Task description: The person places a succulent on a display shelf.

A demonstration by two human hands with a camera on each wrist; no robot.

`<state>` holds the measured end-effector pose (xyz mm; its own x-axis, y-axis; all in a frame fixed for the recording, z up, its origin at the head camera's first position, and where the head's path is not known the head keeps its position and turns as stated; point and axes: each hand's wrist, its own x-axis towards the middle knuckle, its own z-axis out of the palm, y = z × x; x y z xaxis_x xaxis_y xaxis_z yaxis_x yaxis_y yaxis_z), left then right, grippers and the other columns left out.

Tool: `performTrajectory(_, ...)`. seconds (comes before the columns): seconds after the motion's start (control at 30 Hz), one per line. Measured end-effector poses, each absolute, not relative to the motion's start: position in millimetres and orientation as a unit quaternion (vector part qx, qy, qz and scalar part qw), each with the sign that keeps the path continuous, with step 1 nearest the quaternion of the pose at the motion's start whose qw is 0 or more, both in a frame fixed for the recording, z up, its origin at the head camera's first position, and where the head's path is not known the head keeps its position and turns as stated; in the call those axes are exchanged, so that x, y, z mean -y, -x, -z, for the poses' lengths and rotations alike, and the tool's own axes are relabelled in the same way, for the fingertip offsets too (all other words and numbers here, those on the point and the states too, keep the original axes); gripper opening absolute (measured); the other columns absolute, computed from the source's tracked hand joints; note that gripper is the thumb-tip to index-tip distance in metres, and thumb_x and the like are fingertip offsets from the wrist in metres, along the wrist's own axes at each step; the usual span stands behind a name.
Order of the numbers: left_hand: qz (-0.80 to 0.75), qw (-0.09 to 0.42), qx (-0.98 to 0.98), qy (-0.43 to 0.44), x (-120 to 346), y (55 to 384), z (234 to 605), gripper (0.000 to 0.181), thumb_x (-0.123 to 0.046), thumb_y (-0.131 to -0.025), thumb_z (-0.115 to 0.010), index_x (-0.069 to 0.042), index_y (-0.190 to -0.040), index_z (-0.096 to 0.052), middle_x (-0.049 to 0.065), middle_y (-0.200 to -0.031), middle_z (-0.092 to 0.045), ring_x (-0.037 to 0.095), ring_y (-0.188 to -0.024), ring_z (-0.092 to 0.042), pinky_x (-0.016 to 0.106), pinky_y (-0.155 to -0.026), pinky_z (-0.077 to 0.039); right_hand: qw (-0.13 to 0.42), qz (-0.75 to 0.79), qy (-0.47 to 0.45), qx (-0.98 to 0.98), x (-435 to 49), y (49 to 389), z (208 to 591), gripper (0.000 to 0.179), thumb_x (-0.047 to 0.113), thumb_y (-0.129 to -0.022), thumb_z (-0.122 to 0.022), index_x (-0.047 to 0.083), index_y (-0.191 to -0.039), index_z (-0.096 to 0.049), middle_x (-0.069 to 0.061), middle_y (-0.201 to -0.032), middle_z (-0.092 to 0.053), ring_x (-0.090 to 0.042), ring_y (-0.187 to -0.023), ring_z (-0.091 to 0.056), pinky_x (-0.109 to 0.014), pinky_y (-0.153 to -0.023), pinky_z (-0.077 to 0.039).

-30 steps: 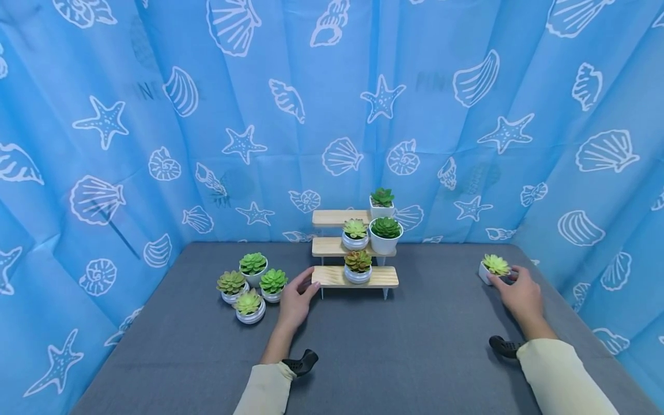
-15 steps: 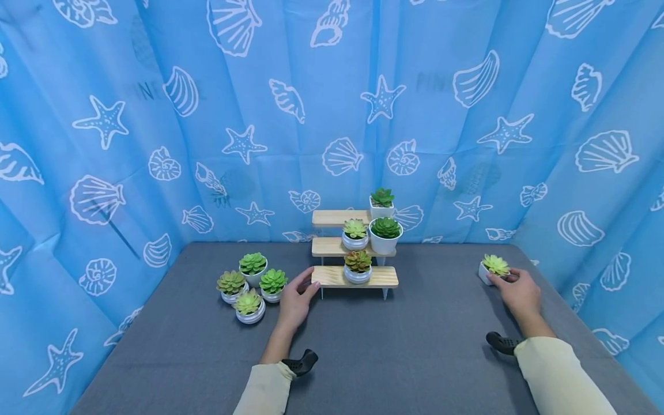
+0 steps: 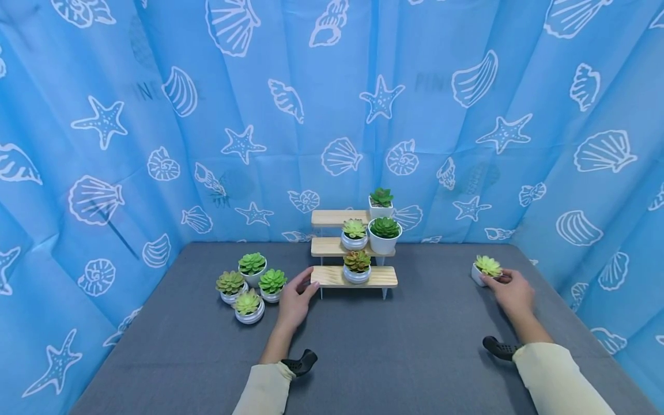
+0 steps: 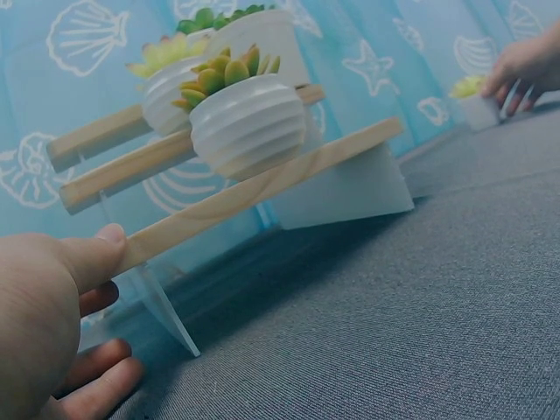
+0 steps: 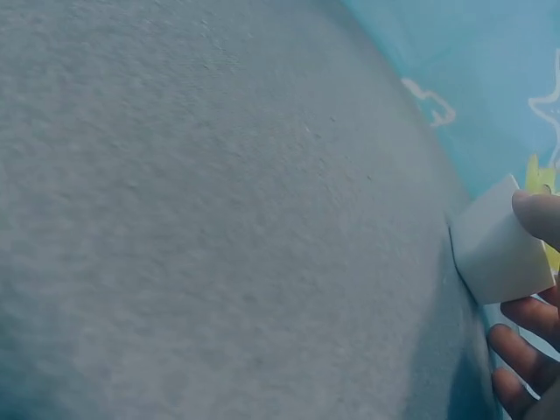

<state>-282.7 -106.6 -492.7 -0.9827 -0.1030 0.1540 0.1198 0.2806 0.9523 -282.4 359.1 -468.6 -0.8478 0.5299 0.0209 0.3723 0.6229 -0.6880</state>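
A: Why was the wooden stand [image 3: 328, 278] held at its left front end?
B: Probably to be kept steady; it was pinched there by the left hand [image 3: 294, 305], thumb in front.
A: And the square white pot [image 3: 477, 277]?
B: Well right of the stand, it was gripped in the right hand [image 3: 515, 294], between thumb and fingers, presumably for control; whether lifted could not be told.
A: How was that hand posed?
B: It was angled inward, toward the stand

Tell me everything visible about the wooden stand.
The stand has three stepped, pale wood-grained shelves on whitish, plate-like supports. It stands upright on grey cloth before a blue curtain. Potted succulents rest there: one on the top shelf, two in the middle, one at bottom. The left hand holds the bottom shelf's left end.
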Motion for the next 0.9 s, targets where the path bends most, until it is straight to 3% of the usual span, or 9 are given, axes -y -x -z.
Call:
performTrajectory(0.33,0.594,0.107,0.798,0.013,106,282,492,0.045,-0.019,-0.094,-0.066,-0.012,-0.137,-0.057,0.006,-0.129,-0.062,0.023,-0.12,-0.055,0.043,-0.098,-0.045,0.125,-0.355,0.227,0.898,-347,276,473,0.069,0.037,-0.094,-0.062,-0.014,-0.136,-0.04,-0.034,-0.126,-0.052,-0.047,-0.114,-0.049,-0.057,-0.092,-0.039)
performTrajectory(0.9,0.596,0.107,0.796,0.016,105,283,493,0.045,-0.022,-0.095,-0.066,-0.013,-0.138,-0.057,0.006,-0.129,-0.062,0.023,-0.12,-0.056,0.043,-0.099,-0.045,0.127,-0.347,0.178,0.912,-310,259,473,0.07,0.037,-0.091,-0.067,-0.015,-0.132,-0.045,-0.033,-0.118,-0.057,-0.044,-0.104,-0.057,-0.05,-0.077,-0.049)
